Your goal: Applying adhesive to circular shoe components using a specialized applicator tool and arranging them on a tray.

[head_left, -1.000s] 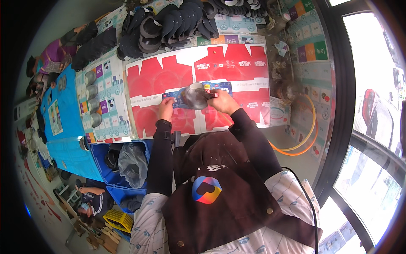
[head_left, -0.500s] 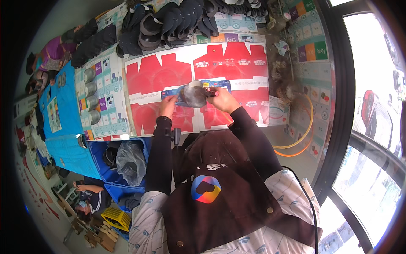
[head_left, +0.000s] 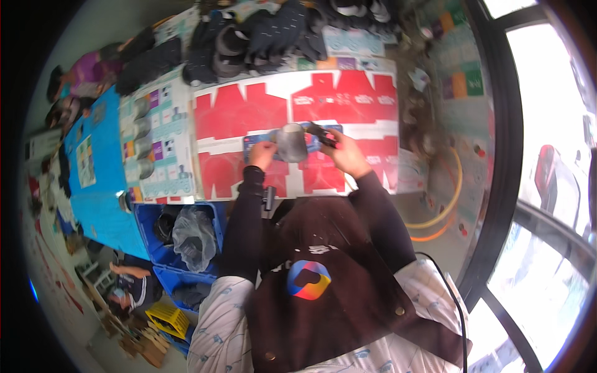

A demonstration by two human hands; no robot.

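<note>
Cup [head_left: 291, 145], grey and curved, is in the middle of the frame, over a blue card [head_left: 254, 141] and a red sheet [head_left: 239, 112] on the counter [head_left: 180, 140]. The right hand [head_left: 349, 155] is curled around a dark tool [head_left: 323, 135], just right of the cup. The left hand [head_left: 262, 156] has its fingers bunched at the cup's left edge; I cannot tell if they pinch the cup or the card. To do this well, I think the left hand should keep the cup still and the right should move the tool slowly. Count: one cup, one card and one tool at the hands; four small cups [head_left: 143, 149] in a line at the left; two blue bins [head_left: 147, 231] and one yellow crate [head_left: 168, 319] at the lower left. The dark pads [head_left: 277, 31] up top are too blurry to count.
</note>
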